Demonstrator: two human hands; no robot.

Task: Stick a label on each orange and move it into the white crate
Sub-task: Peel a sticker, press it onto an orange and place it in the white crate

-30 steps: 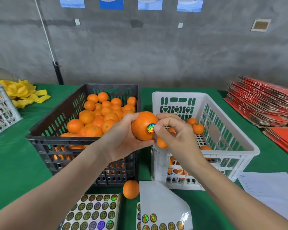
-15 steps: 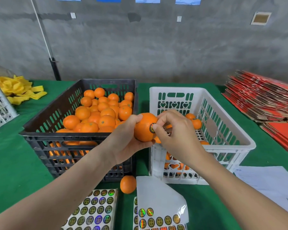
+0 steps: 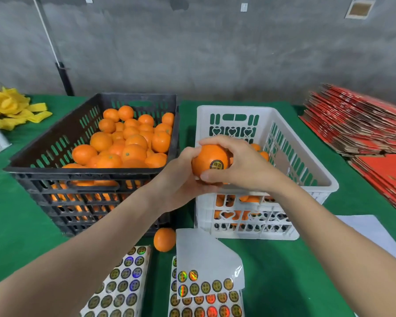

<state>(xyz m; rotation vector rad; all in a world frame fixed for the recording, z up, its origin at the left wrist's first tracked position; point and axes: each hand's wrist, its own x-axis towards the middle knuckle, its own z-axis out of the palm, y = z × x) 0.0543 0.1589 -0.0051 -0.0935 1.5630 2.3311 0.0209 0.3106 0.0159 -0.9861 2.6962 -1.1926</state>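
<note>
- Left hand (image 3: 181, 177) cups the orange (image 3: 207, 160) from below and from its left side, thumb curled up over the top-left of the fruit.
- Right hand (image 3: 242, 165) grips the same orange from the right: fingers curled over the top, thumb pressed on the lower front, just beneath the label (image 3: 216, 165).
- The label is stuck on. It is a round dark disc with a gold rim, facing the person and tilted slightly upward.
- The orange is near-spherical (no long axis to note). Its stem end is hidden.
- The fruit is held in the air over the near-left corner of the white crate (image 3: 233, 109), above rim level.
- A few oranges lie in the white crate, half hidden behind the hands.
- The black crate (image 3: 78, 173) stands just beside it on the left, heaped with oranges.
- A loose orange (image 3: 164, 239) sits on the green cloth (image 3: 295, 271) in front of the black crate.
- Two sticker sheets (image 3: 121, 287) lie at the near edge, and the right one has its backing (image 3: 204, 255) curled back.
- Red flat cartons (image 3: 357, 129) are stacked far right, and yellow netting (image 3: 9, 110) lies far left.
</note>
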